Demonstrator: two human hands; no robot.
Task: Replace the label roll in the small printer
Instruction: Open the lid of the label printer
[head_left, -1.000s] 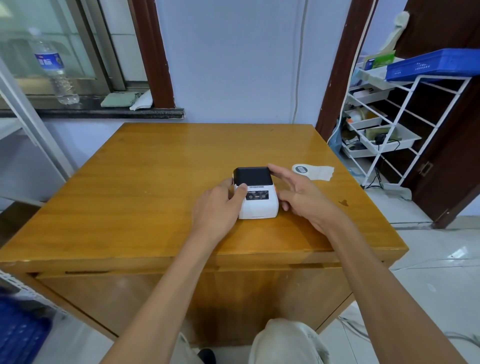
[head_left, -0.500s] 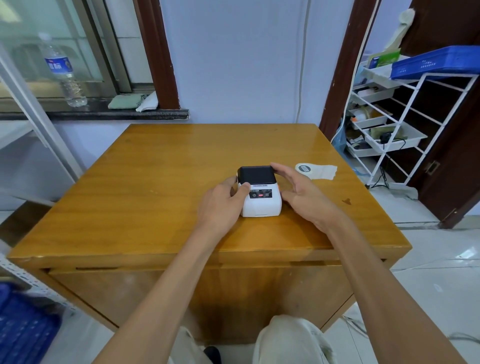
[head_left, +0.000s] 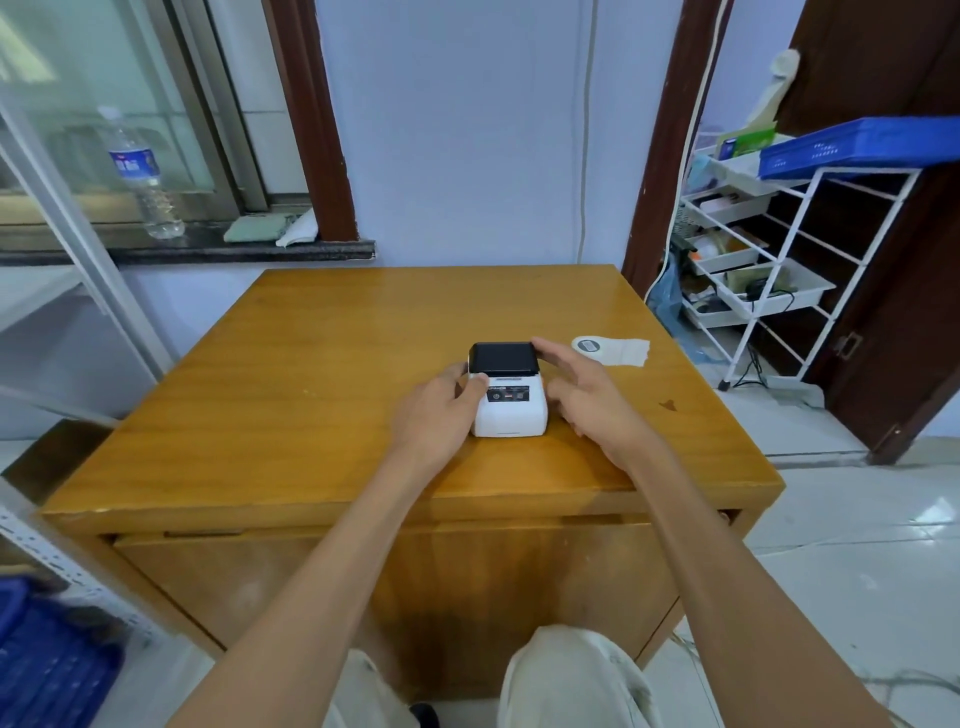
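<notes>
A small white printer (head_left: 511, 413) with a black lid stands on the wooden table (head_left: 311, 395), near the middle. My left hand (head_left: 439, 415) grips the printer's left side, thumb on its front top corner. My right hand (head_left: 587, 397) is at its right side, fingers spread, with a fingertip touching the lid's right edge. The black lid looks slightly lifted at the front. A white label roll (head_left: 610, 349) with a loose strip of labels lies flat on the table to the right of the printer, beyond my right hand.
A white wire rack (head_left: 779, 270) with trays and a blue bin stands right of the table. A water bottle (head_left: 140, 174) sits on the window sill at the far left. A blue crate (head_left: 47, 670) is on the floor, lower left.
My right hand has loosened from the printer's side and its fingers have spread. The black lid appears a little raised. The camera view has shifted slightly.
</notes>
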